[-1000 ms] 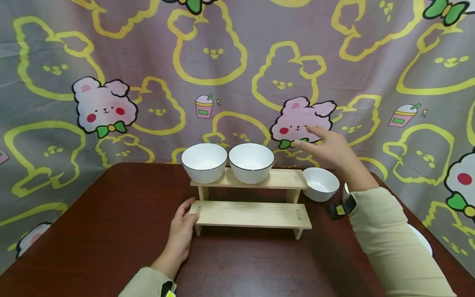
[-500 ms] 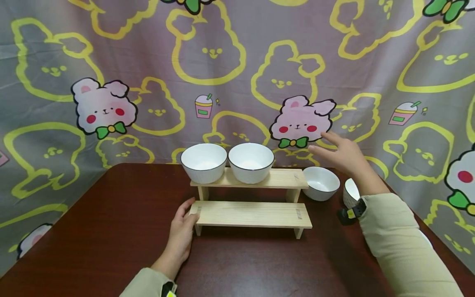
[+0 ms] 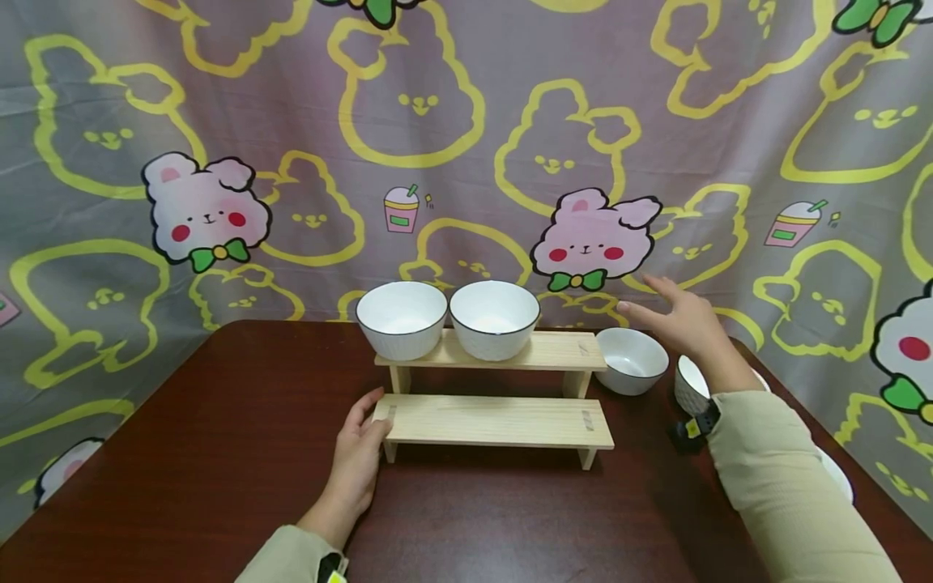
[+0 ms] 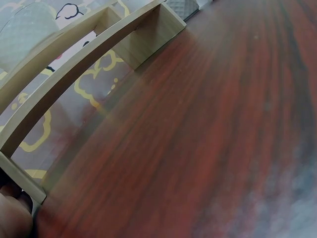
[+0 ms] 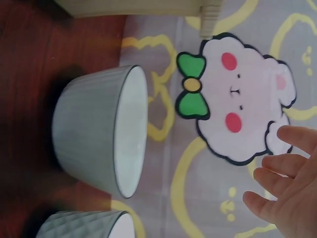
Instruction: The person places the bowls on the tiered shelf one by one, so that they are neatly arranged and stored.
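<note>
My left hand [image 3: 357, 453] grips the left end of a two-tier wooden shelf [image 3: 496, 421], its thumb on the lower board; in the left wrist view only part of this hand shows at the lower left corner. Two white bowls with dark rims, a left bowl [image 3: 402, 324] and a right bowl [image 3: 495, 322], sit side by side on the upper board. My right hand [image 3: 685, 324] hovers with fingers spread, holding nothing. Below and left of it a ribbed white bowl [image 3: 631, 363] stands on the table, also seen as the upright bowl [image 5: 99, 131] in the right wrist view.
Another bowl with a diamond texture [image 3: 689, 387] stands partly behind the right wrist. A white dish [image 3: 836, 476] shows beyond the right sleeve, mostly hidden. The dark red-brown table [image 3: 219, 437] meets a patterned curtain [image 3: 291, 121] at the back.
My right hand has moved right and down, away from the shelf, so more of the diamond-textured bowl shows. The left hand and the shelf stay in place.
</note>
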### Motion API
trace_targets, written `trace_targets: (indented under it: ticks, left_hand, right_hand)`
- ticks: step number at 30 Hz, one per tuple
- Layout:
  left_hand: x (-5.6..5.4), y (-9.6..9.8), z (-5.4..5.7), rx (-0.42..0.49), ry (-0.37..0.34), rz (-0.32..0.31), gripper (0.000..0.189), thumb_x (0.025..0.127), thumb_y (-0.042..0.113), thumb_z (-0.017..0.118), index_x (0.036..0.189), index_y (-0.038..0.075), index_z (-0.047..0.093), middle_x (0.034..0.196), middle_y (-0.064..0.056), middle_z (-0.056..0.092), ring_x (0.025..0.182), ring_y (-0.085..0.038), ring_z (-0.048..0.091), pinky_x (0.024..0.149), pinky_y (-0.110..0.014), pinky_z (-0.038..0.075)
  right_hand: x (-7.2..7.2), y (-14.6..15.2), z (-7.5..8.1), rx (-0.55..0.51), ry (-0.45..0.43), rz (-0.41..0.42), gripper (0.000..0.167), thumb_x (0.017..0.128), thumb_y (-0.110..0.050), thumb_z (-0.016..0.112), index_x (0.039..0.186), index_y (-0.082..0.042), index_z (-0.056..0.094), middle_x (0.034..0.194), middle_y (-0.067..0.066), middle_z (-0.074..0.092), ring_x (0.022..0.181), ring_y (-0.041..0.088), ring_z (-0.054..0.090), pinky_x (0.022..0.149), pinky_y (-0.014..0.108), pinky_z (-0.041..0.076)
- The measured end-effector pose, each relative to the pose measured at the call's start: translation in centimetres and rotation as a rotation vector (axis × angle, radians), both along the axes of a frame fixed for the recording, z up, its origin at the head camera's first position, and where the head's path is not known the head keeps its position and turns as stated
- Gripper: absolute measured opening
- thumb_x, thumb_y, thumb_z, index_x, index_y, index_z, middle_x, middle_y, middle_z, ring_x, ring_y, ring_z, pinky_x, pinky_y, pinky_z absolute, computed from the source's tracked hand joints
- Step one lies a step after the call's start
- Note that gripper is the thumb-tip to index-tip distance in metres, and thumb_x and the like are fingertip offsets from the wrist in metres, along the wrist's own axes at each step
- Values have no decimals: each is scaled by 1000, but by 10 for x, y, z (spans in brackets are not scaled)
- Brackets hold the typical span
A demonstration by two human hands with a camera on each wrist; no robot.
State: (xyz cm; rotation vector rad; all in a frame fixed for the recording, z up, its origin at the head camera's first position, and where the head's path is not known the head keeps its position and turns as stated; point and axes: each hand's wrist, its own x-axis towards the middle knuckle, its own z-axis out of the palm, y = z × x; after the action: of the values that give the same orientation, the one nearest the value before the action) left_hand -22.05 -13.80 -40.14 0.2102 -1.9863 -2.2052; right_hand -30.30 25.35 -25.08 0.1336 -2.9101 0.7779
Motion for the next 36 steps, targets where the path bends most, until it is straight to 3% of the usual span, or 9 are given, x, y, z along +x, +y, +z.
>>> trace_targets:
  ticks: [8,28,36]
  left_hand:
    - [0,0,0,3,1,2,52,87,0,43,138,8,38,125,-21,54,89,-3,54,75,-20,42]
    - [2,-3,-2,14,5,-15,52,88,0,42,139,9,37,131,-21,50,94,-3,53,78,-19,42]
    - [3,-4,-3,-8,1,-22,52,88,1,42,139,10,36,132,-20,49,101,-8,51,80,-19,41]
  right_hand:
    - [-7,8,-19,-8,-10,-21,93,82,-64,49,147,-5,19,150,27,14,132,51,15,100,64,20]
    - [-15,10,-62,2,-82,-50,94,83,-60,51,144,5,20,144,38,8,130,55,11,99,65,20]
    - [-21,9,-79,30,-41,-40,93,82,-56,54,141,8,24,142,42,6,130,56,11,98,67,20]
